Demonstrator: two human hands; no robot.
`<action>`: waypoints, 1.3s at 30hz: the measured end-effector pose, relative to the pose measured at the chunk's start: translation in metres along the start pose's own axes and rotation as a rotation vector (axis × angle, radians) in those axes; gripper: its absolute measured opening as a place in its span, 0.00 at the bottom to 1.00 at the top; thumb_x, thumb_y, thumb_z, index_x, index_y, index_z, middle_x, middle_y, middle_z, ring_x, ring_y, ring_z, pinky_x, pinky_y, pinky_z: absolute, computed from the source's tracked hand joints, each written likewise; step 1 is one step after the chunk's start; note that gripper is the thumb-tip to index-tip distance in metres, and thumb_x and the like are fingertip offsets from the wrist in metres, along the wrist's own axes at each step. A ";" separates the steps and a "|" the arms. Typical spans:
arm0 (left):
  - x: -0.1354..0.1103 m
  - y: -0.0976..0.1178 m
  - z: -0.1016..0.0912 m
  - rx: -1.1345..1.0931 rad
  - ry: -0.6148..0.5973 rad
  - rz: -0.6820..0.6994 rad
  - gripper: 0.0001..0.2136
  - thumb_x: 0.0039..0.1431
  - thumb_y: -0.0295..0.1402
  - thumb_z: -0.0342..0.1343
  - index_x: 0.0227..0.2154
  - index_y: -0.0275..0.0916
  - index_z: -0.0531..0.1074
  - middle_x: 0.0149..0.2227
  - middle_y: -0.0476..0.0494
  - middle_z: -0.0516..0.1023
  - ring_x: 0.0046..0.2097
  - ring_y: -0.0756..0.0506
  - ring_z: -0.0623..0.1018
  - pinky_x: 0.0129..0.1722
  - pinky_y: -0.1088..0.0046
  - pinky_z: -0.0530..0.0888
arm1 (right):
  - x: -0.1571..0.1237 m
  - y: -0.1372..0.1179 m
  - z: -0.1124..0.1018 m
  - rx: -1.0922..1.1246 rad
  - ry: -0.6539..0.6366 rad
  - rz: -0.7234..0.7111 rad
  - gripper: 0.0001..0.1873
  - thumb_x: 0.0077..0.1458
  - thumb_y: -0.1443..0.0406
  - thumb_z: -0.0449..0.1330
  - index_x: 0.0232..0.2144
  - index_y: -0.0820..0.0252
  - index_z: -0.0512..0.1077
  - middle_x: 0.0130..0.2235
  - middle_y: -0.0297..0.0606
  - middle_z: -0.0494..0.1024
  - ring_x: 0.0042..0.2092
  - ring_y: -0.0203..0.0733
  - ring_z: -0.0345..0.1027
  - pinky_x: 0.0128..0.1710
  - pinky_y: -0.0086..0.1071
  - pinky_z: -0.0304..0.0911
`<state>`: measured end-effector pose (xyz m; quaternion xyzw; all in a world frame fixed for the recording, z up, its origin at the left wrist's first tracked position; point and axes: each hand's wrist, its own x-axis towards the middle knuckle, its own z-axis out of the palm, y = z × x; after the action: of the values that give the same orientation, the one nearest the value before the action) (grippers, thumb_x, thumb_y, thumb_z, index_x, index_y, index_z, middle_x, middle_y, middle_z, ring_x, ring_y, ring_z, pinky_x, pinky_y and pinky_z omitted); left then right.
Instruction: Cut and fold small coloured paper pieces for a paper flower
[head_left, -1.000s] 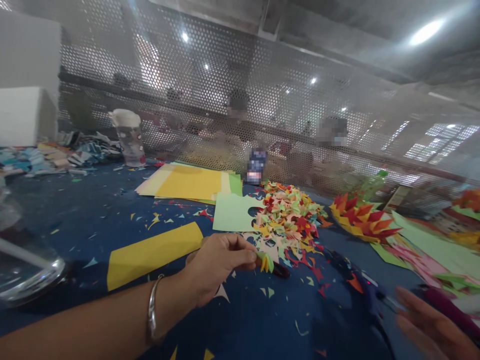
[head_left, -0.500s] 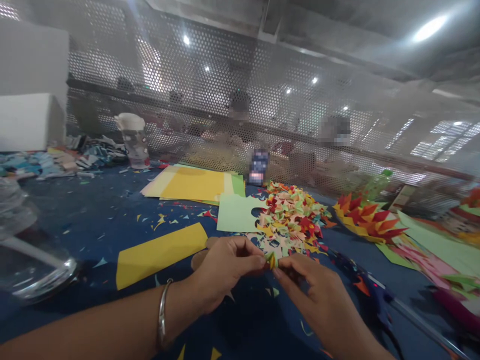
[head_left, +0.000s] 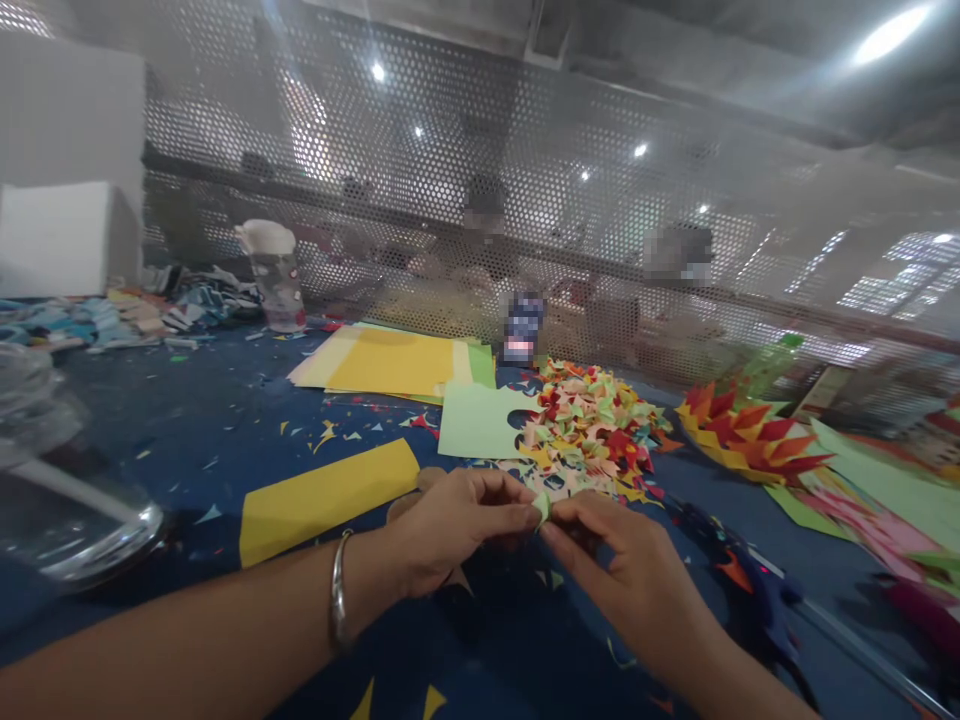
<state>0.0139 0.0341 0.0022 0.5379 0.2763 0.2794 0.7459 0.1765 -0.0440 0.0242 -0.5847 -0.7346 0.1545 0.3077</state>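
Observation:
A small pale green paper piece (head_left: 542, 507) is pinched between my two hands, low in front of the paper pile. My left hand (head_left: 461, 525) has its thumb and forefinger closed on the left side of the piece. From the right, the fingertips of my right hand (head_left: 611, 550) grip its other side. Just beyond lies a heap of small cut paper pieces (head_left: 592, 420) in red, green, peach and yellow. A light green sheet (head_left: 480, 420) with scalloped cut-outs touches the heap. Left of my hands lies a yellow paper strip (head_left: 330, 500).
A glue gun (head_left: 765, 590) lies at right, near an orange and yellow paper flower (head_left: 750, 430). Stacked coloured sheets (head_left: 397, 362), a phone-like object (head_left: 523, 328) and a lidded cup (head_left: 275, 280) stand farther back. A clear container (head_left: 67, 490) is at left; a perforated screen (head_left: 420, 180) runs behind.
The paper piece has turned between my fingers: its yellow inner folds showed before, and now a pale green face shows. Both hands stay nearly in place; the view has shifted slightly.

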 end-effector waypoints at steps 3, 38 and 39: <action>0.000 0.001 0.000 0.014 0.025 -0.016 0.08 0.47 0.33 0.63 0.28 0.35 0.73 0.25 0.51 0.71 0.27 0.54 0.68 0.31 0.76 0.64 | 0.000 0.004 0.002 0.044 -0.005 0.008 0.08 0.59 0.63 0.53 0.30 0.57 0.70 0.27 0.31 0.70 0.28 0.35 0.63 0.29 0.28 0.57; 0.001 -0.005 0.001 0.481 0.117 0.198 0.09 0.51 0.37 0.57 0.32 0.36 0.70 0.26 0.48 0.74 0.26 0.51 0.71 0.27 0.76 0.68 | 0.001 0.027 0.015 0.199 -0.012 0.047 0.09 0.56 0.64 0.54 0.24 0.58 0.64 0.22 0.28 0.60 0.24 0.33 0.52 0.23 0.27 0.48; 0.000 -0.006 0.001 0.488 0.113 0.214 0.09 0.51 0.37 0.57 0.32 0.36 0.70 0.27 0.47 0.74 0.27 0.51 0.72 0.27 0.75 0.69 | 0.000 0.027 0.015 0.191 -0.004 0.042 0.09 0.56 0.64 0.54 0.24 0.59 0.64 0.22 0.28 0.60 0.24 0.33 0.52 0.23 0.27 0.48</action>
<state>0.0153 0.0323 -0.0031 0.7115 0.3183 0.3114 0.5436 0.1874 -0.0345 -0.0031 -0.5677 -0.7046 0.2314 0.3573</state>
